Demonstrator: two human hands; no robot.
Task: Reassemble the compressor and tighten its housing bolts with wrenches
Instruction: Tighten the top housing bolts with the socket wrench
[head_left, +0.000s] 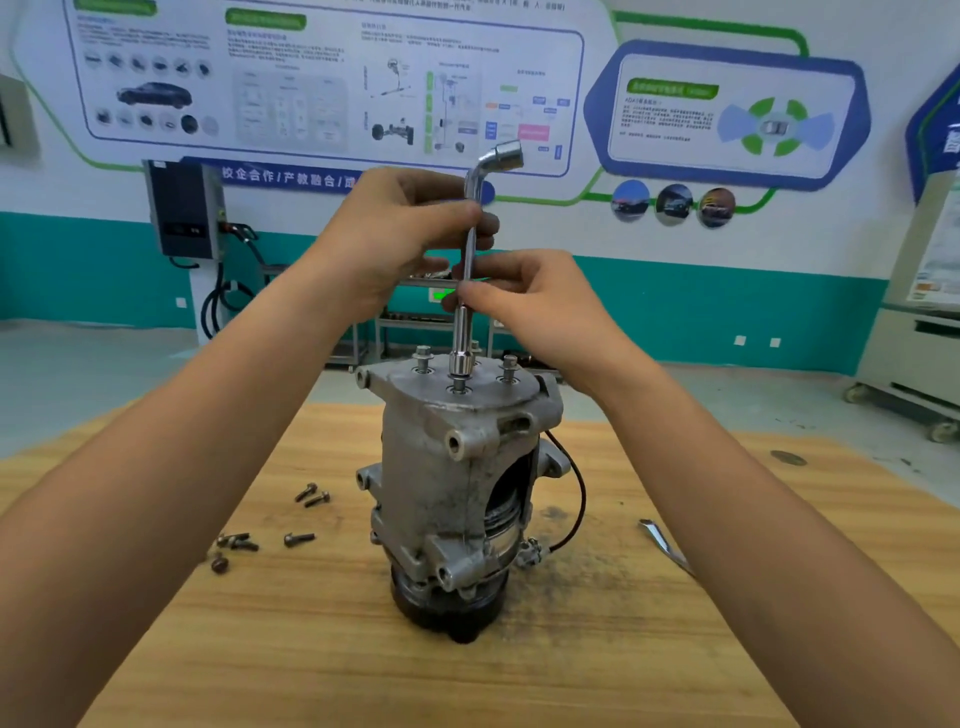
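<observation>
Compressor (457, 493), grey cast metal on a black round base, stood upright near the middle of the pale wooden table (311, 649). A chrome L-shaped socket wrench (470, 249) stood vertical, its socket over the front bolt (459, 387) of the top plate. The left hand (395, 228) gripped the shaft just under the bend and the right hand (524, 301) pinched it lower down, with fingers (467, 213) curled round the steel. Two flanged bolts (422, 358) beside it stood proud. Should the shaft lean, the socket might ride off the head or the bolt cross-thread — and hard turning could tip the tall housing. Loose dark screws (298, 539) lay towards the table's left edge.
</observation>
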